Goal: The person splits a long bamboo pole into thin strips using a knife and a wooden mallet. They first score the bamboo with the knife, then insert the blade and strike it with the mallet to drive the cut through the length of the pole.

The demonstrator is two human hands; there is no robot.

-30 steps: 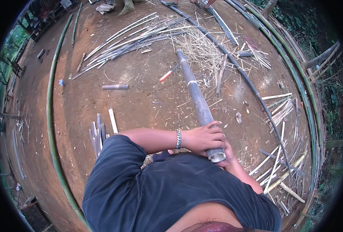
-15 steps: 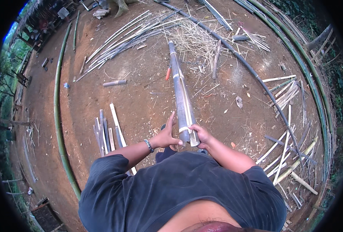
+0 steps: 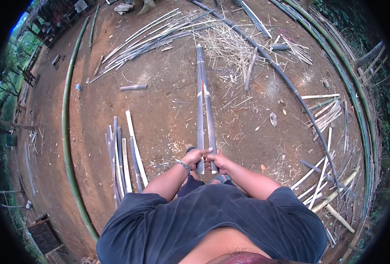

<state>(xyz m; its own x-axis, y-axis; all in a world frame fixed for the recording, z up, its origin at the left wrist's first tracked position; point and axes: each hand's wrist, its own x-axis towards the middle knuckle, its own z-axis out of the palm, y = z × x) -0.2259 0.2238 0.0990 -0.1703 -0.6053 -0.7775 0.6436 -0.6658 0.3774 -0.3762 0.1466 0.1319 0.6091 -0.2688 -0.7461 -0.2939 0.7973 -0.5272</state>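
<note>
It's pale-ringed greyish purple on the split bamboo pieces (image 3: 210,121), reddish brown across the soil (image 3: 160,116), dark navy on the shirt (image 3: 212,207), silver on the bracelet (image 3: 184,166), green along the left-hand pole (image 3: 66,127)!

No readable words, labels, numbers or signs, none legible on the split bamboo pieces (image 3: 200,123), none on the dark shirt (image 3: 204,209), none on the long green pole (image 3: 66,123)
</note>
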